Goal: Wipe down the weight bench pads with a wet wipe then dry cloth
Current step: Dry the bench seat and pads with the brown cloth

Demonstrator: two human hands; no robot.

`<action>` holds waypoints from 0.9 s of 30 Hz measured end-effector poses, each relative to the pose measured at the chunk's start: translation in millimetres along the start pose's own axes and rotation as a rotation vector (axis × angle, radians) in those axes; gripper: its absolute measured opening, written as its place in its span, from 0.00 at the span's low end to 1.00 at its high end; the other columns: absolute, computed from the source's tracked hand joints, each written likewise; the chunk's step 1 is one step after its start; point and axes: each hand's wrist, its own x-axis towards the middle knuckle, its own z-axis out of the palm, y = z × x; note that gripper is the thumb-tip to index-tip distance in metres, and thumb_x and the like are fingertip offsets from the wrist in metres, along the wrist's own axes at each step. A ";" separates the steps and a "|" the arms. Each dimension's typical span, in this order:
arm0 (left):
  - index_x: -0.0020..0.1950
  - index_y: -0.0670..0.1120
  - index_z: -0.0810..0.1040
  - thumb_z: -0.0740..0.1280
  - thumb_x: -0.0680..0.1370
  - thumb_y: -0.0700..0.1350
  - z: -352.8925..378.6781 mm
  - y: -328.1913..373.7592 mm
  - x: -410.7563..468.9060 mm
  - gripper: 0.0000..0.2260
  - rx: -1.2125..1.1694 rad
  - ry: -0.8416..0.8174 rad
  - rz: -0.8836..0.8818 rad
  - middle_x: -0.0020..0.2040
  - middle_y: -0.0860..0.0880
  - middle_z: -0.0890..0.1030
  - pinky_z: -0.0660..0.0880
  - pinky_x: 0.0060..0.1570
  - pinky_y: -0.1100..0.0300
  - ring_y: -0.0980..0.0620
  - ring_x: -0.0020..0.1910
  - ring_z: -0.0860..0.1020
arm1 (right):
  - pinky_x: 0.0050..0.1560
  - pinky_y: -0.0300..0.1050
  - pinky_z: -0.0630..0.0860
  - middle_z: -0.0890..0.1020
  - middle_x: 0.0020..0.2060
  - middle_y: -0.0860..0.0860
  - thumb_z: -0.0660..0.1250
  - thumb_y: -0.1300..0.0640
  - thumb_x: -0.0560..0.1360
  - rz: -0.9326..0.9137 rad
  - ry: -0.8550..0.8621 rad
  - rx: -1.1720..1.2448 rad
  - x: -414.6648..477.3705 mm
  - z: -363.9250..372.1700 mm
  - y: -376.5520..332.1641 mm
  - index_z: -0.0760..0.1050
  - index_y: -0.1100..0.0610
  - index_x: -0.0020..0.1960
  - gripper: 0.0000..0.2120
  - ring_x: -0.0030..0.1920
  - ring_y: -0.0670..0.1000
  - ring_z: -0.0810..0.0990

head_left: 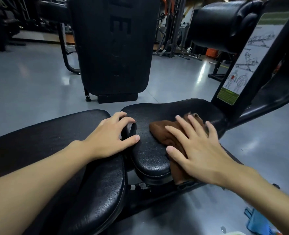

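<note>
Fingers spread flat, the right hand is pressing the crumpled brown cloth onto the black vinyl seat pad at four o'clock; the left hand is gripping its nine o'clock edge, probably steadying it.

Embossed "E" on upright pad, placard unreadable

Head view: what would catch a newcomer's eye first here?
The right hand, fingers spread, presses a brown cloth flat on the seat pad at centre right. The left hand grips that pad's edge at the gap beside the long pad on the left. Behind, a tall black pad stands upright at top centre, and an exercise chart shows at right.
</note>
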 end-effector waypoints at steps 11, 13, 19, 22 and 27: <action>0.79 0.57 0.55 0.50 0.69 0.76 3.8 -17.9 -5.8 0.42 0.082 -0.037 0.058 0.80 0.54 0.53 0.38 0.73 0.61 0.60 0.76 0.46 | 0.71 0.71 0.49 0.60 0.77 0.45 0.46 0.39 0.79 0.053 -0.113 0.036 116.6 3.7 -15.9 0.57 0.35 0.74 0.23 0.77 0.56 0.54; 0.78 0.56 0.56 0.50 0.69 0.77 6.9 -22.4 -4.2 0.42 0.076 -0.026 0.062 0.80 0.54 0.54 0.40 0.75 0.58 0.60 0.77 0.48 | 0.69 0.72 0.52 0.65 0.75 0.47 0.46 0.38 0.78 0.055 -0.141 0.032 154.7 9.1 -20.9 0.60 0.36 0.73 0.24 0.75 0.59 0.59; 0.77 0.51 0.56 0.51 0.67 0.78 8.3 -25.9 -2.1 0.46 0.051 -0.010 0.023 0.80 0.55 0.55 0.44 0.77 0.57 0.60 0.78 0.48 | 0.66 0.66 0.56 0.70 0.72 0.52 0.48 0.41 0.77 0.106 -0.191 0.055 208.9 15.7 -35.6 0.65 0.40 0.72 0.24 0.70 0.61 0.67; 0.78 0.50 0.55 0.53 0.69 0.76 6.1 -22.3 -4.5 0.45 0.046 -0.021 0.020 0.80 0.54 0.55 0.43 0.76 0.60 0.59 0.78 0.48 | 0.70 0.66 0.54 0.67 0.74 0.49 0.47 0.42 0.78 0.027 -0.125 0.044 177.9 16.1 -35.6 0.64 0.39 0.72 0.24 0.73 0.57 0.63; 0.78 0.48 0.55 0.60 0.73 0.70 -2.5 -9.3 -12.1 0.41 0.006 -0.029 -0.030 0.78 0.53 0.59 0.43 0.73 0.62 0.55 0.77 0.50 | 0.74 0.64 0.51 0.59 0.78 0.43 0.43 0.40 0.74 -0.032 -0.018 0.003 80.3 11.4 -43.1 0.59 0.37 0.73 0.28 0.78 0.51 0.54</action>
